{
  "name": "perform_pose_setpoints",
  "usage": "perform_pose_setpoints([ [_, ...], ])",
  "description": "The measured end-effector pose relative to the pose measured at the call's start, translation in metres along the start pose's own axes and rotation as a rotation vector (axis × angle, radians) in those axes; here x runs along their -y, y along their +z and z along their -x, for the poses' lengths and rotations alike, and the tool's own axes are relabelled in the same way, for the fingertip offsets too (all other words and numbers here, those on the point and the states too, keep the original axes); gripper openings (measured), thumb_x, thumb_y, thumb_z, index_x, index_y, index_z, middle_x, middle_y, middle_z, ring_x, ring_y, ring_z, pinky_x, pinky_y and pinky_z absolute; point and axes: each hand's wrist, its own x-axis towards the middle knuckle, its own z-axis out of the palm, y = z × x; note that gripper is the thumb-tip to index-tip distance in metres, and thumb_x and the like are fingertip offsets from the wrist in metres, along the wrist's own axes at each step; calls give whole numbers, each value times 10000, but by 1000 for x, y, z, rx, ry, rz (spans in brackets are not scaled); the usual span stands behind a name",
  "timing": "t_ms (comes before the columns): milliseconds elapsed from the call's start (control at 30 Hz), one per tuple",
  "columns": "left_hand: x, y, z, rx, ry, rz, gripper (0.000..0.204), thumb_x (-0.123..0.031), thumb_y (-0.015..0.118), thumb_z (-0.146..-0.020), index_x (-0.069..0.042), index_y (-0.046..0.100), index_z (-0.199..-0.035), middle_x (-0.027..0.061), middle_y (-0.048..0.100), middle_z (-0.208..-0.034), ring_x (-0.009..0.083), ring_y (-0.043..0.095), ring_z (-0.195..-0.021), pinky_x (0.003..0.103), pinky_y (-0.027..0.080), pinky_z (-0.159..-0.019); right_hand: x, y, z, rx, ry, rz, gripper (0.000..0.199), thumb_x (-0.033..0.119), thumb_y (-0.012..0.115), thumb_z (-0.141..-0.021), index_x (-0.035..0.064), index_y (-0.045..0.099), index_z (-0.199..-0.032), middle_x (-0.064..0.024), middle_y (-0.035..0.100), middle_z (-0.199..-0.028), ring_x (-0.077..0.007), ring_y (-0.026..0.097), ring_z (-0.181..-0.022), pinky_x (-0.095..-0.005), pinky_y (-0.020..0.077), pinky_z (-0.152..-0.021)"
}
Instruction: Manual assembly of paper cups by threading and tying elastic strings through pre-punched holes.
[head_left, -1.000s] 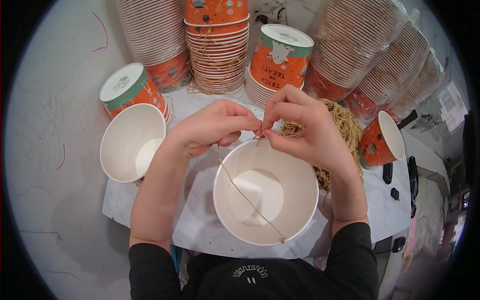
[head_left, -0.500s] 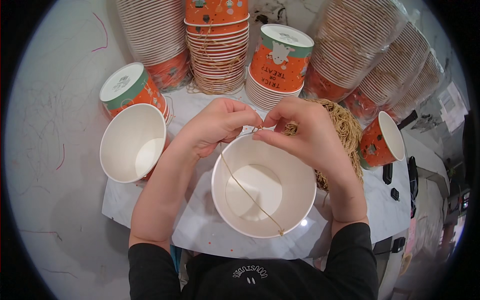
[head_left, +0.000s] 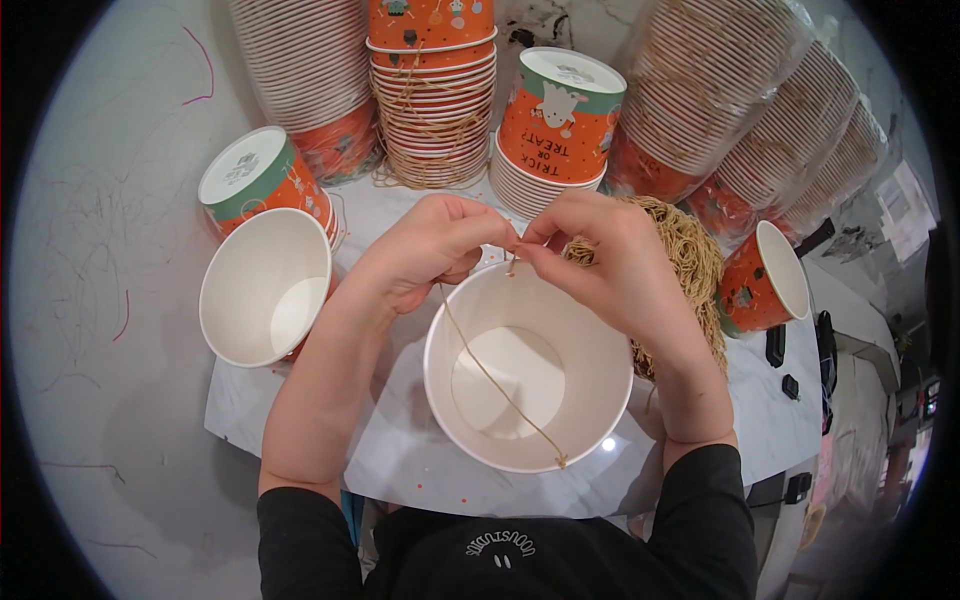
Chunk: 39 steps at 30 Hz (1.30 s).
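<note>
On the left, a white-lined open bucket (head_left: 255,275) leans with its mouth toward the person, just in front of an upside-down orange bucket (head_left: 250,180) with a green band. Behind them stands a wrapped stack (head_left: 300,60) of more buckets. The left hand (head_left: 435,250) is closed narrowly, fingers curled, pinching a thin tan string (head_left: 485,375) that drops from beneath it. Beyond it rises an orange stack (head_left: 435,115) (loops of string hang over its rims). The string slants across the mouth of the middle bucket (head_left: 590,375) to a knot at the near rim; this bucket sits on the table (head_left: 240,405) between the forearms. The right hand (head_left: 600,250) meets the left above the far rim, thumb and forefinger pinched on a short piece of the string. Beside it lies a heap of twine (head_left: 695,260), below clear-wrapped stacks (head_left: 715,80). Farthest right, an orange bucket (head_left: 750,285) tilts.
</note>
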Motion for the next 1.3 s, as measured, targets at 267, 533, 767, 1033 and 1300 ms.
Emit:
perform_pose_setpoints([
  [267, -5, 3, 1, 68, -43, 189, 188, -204, 708, -937, -21, 742, -965, -82, 534, -647, -6, 297, -484, 222, 203, -446, 1, 3, 0, -93, 21, -133, 105, 5, 753, -817, -33, 710, -905, -74, 683, -842, -142, 683, -758, -276, 527, -676],
  [533, 2, -6, -1, 107, -39, 205, 134, -173, 688, -950, -42, 706, -970, -97, 578, -731, -26, 319, -503, 191, 227, -447, 3, 5, 0, -109, -50, -89, 102, -14, 772, -778, -32, 721, -864, -68, 682, -839, -137, 679, -773, -274, 535, -677],
  [767, 9, 5, -2, -196, 303, -393, 90, -85, 670, -848, -15, 701, -895, -34, 631, -784, 39, 545, -677, 216, 464, -652, -5, 17, 0, -84, -82, -3, 114, 77, 747, -784, 4, 736, -870, -118, 676, -819, -275, 693, -723, -369, 541, -641],
  [1033, 13, 2, -6, -298, 301, -356, 130, -123, 719, -789, 5, 715, -813, 18, 703, -759, 58, 580, -663, 242, 457, -578, -5, 12, -2, -34, -11, -15, 157, 131, 758, -799, -3, 731, -876, -129, 684, -860, -283, 702, -768, -390, 548, -683],
  [1300, -1, 11, 3, -252, 179, -223, 149, -148, 706, -797, -5, 725, -837, 10, 708, -793, 39, 553, -645, 221, 395, -510, -6, 12, -1, -21, -24, 19, 164, 130, 772, -814, -6, 728, -896, -116, 676, -853, -256, 685, -787, -366, 543, -681],
])
